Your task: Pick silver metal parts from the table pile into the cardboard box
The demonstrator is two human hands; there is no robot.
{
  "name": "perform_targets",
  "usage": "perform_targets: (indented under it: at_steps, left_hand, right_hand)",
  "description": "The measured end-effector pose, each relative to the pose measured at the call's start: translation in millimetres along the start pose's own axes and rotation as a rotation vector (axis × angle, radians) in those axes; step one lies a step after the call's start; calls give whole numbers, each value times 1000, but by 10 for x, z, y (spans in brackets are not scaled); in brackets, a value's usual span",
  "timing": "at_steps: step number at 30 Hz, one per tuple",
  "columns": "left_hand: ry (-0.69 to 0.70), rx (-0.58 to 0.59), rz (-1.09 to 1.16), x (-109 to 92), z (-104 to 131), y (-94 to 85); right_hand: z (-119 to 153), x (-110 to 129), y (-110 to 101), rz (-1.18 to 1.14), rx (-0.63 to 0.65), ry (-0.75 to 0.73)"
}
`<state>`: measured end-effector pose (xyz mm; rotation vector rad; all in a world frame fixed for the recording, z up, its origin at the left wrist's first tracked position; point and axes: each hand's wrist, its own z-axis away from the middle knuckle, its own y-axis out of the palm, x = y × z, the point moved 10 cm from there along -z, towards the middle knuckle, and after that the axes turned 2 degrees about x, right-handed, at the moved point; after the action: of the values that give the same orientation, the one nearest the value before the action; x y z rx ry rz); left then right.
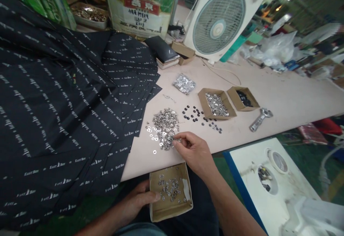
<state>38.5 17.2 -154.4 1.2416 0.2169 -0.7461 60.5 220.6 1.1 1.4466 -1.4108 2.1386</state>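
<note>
My left hand (142, 197) grips the left side of a shallow cardboard box (172, 214), with the thumb over its rim. Small metal snap fasteners (172, 189) lie scattered on the box's bottom. The box is just below the table's front edge. At the near right side of a pile of silvery snap fasteners (166, 118) is my right hand (192, 152). Its thumb and index finger are pinched together against the pile; whatever is between them is too small to make out. Several loose flat metal rings (154, 152) lie left of the fingers.
Black snap caps (194, 113) lie right of the pile. Beyond are a box of metal fasteners (217, 104), a box of black pieces (243, 98), a metal tool (260, 119) and a filled plastic bag (184, 83). Printed black fabric (80, 96) covers the left; a fan (220, 24) stands behind.
</note>
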Motion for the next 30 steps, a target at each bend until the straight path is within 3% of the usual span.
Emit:
perform_targets:
  at_steps: [4, 11, 20, 24, 30]
  left_hand:
    - [-10, -17, 9, 22, 3, -26]
    - [1, -2, -17, -4, 7, -23]
    - [-8, -7, -9, -19, 1, -6]
    - [-25, -19, -3, 23, 3, -34]
    - [-29, -8, 9, 2, 2, -6]
  right_hand:
    - [-40, 226, 171, 243, 46, -173]
    - [-96, 49, 190, 237, 98, 14]
    - [-150, 16, 157, 158, 80, 44]
    - [-109, -104, 57, -42, 42, 147]
    - [13, -408, -12, -612, -9, 335]
